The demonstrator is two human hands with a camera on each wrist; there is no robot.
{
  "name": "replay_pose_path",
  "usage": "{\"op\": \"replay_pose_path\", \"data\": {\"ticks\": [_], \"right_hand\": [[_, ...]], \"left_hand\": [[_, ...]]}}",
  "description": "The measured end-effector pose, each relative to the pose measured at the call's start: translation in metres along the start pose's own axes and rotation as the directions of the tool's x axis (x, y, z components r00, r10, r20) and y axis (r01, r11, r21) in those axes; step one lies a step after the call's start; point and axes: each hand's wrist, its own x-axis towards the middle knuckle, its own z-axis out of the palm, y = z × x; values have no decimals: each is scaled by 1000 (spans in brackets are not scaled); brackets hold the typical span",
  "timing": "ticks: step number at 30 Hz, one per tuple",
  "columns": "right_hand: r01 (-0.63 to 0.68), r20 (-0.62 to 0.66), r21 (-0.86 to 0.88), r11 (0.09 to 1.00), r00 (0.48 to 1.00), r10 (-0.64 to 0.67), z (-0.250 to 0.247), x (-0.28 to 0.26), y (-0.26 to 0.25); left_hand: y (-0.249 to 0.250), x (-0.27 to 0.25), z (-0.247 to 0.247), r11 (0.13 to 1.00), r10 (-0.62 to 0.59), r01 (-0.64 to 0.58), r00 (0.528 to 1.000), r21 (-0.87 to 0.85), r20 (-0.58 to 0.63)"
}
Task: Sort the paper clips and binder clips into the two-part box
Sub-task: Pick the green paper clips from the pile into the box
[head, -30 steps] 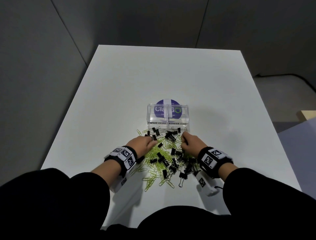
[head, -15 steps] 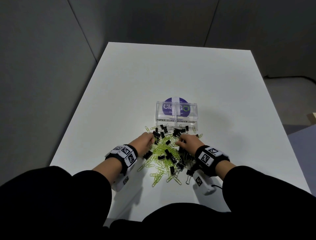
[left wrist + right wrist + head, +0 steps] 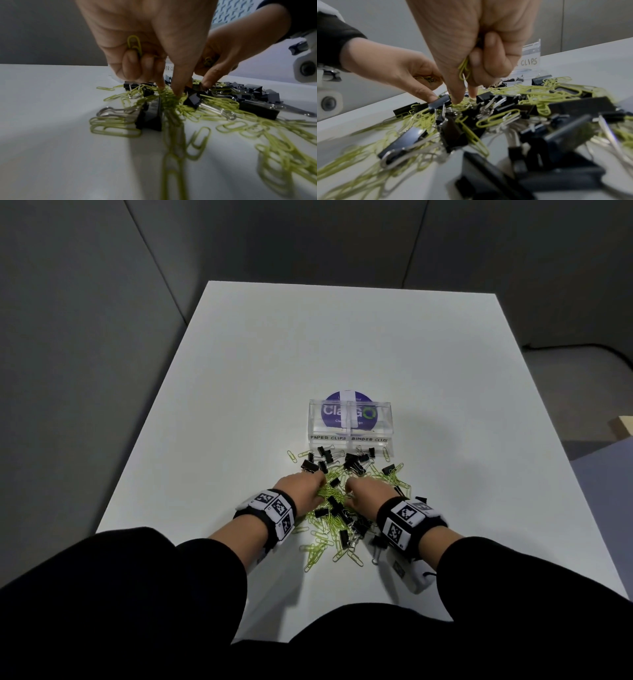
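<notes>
A heap of yellow-green paper clips (image 3: 330, 491) mixed with black binder clips (image 3: 352, 463) lies on the white table, just in front of the clear two-part box (image 3: 349, 436) labelled PAPER CLIPS and BINDER CLIPS. Both hands are down in the heap, side by side. My left hand (image 3: 169, 90) keeps a paper clip (image 3: 134, 44) under its curled fingers while thumb and forefinger dip into the clips. My right hand (image 3: 464, 97) holds a few paper clips (image 3: 464, 67) in its curled fingers, its thumb and forefinger tips among the clips. Both box halves look empty.
The white table (image 3: 342, 344) stretches bare beyond the box. Its left edge (image 3: 150, 419) and right edge (image 3: 548, 419) drop to a dark floor. A purple round sticker (image 3: 347, 405) shows through the box. Loose clips (image 3: 322, 546) trail toward me.
My right hand has slid left and toward me, from the heap's far right side to its middle, close beside the left hand. The head view has shifted a little.
</notes>
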Motion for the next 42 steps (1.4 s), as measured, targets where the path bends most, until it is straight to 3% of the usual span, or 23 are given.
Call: {"op": "replay_pose_path", "data": {"ticks": [7, 12, 17, 29, 37, 40, 42], "right_hand": [[22, 43, -52, 998, 999, -20, 3, -3, -6], [-2, 56, 7, 1000, 998, 2, -2, -6, 5], [54, 53, -19, 998, 997, -53, -2, -11, 10], [79, -33, 181, 980, 997, -75, -21, -20, 23], [111, -184, 243, 963, 981, -67, -79, -2, 8], [90, -286, 152, 984, 957, -43, -110, 26, -4], [30, -257, 56, 998, 966, -15, -121, 53, -11]], "left_hand": [[3, 4, 5, 999, -33, 34, 999, 23, -17], [5, 5, 4, 999, 4, -2, 998, 37, -56], [5, 1, 5, 999, 14, -11, 995, 35, -101], [-6, -13, -21, 963, -45, 23, 996, -268, -76], [-13, -14, -64, 946, 20, -91, 974, -311, -224], [-20, -5, -94, 960, 16, -101, 951, -261, -308], [-24, 3, -112, 965, 5, -95, 938, -242, -348]]}}
